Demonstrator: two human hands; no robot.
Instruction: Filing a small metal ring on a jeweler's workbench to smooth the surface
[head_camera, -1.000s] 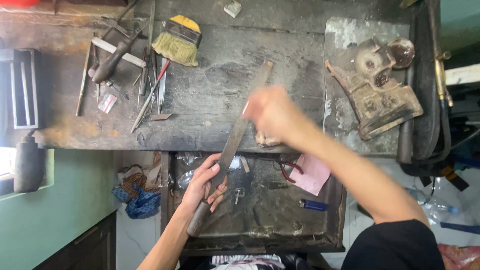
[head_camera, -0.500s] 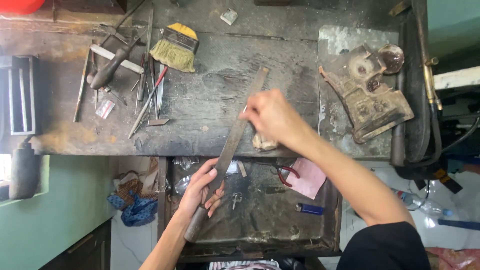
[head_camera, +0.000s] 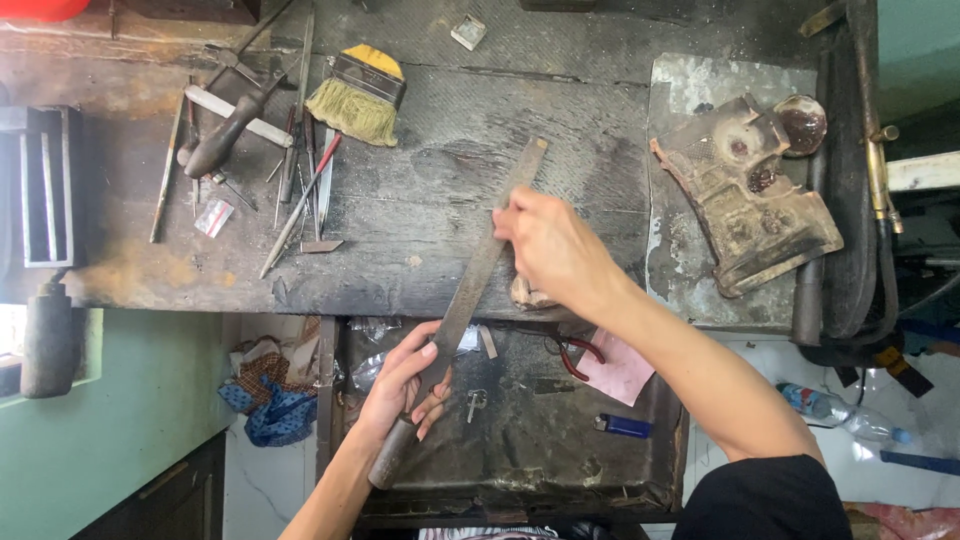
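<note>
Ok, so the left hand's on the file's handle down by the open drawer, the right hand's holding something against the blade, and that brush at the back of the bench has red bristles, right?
Not quite: in the head view the brush has yellow bristles, not red. The rest stands: the left hand grips the file at its handle over the open drawer, and the right hand is at the blade.

- Left hand (head_camera: 405, 385) comes up from the bottom edge on a bare forearm; its fingers are curled into a closed grip, thumb on the upper side, knuckles to the right
- Right hand (head_camera: 550, 245) reaches in from the lower right on a bare, nearly straight arm; the back of the hand faces up, fingers bent and pinched toward the left
- The right hand sits higher and further forward than the left; the two are well apart
</note>
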